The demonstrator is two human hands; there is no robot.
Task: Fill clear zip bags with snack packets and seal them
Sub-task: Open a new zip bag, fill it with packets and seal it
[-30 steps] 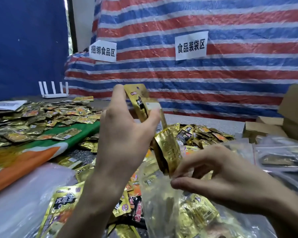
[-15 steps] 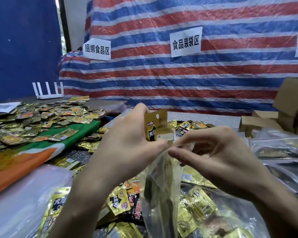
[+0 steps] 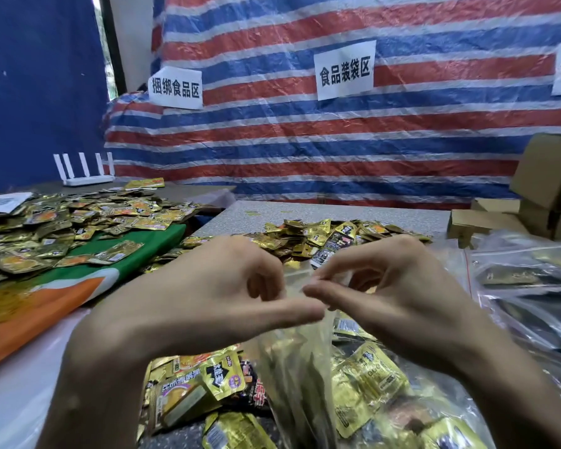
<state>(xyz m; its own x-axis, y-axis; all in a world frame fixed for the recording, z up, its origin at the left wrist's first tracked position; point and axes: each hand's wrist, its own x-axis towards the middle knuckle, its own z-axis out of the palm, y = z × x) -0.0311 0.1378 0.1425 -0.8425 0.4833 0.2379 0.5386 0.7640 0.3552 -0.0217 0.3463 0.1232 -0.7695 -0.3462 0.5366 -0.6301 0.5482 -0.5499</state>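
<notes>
Striped tarp (image 3: 305, 140) backs our table (image 3: 337, 212). We keep the clear zip bag (image 3: 292, 367) upright; loose snack packets (image 3: 195, 387) lie beside it. Left hand (image 3: 208, 296) and right hand (image 3: 402, 293) pinch its mouth, probably to seal it.

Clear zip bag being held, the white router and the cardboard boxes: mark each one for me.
clear zip bag (image 3: 292, 361): head view, crinkled body, lower centre.
white router (image 3: 88, 180): head view, flat base under the antennas.
cardboard boxes (image 3: 544, 176): head view, side face of the tallest box.
</notes>
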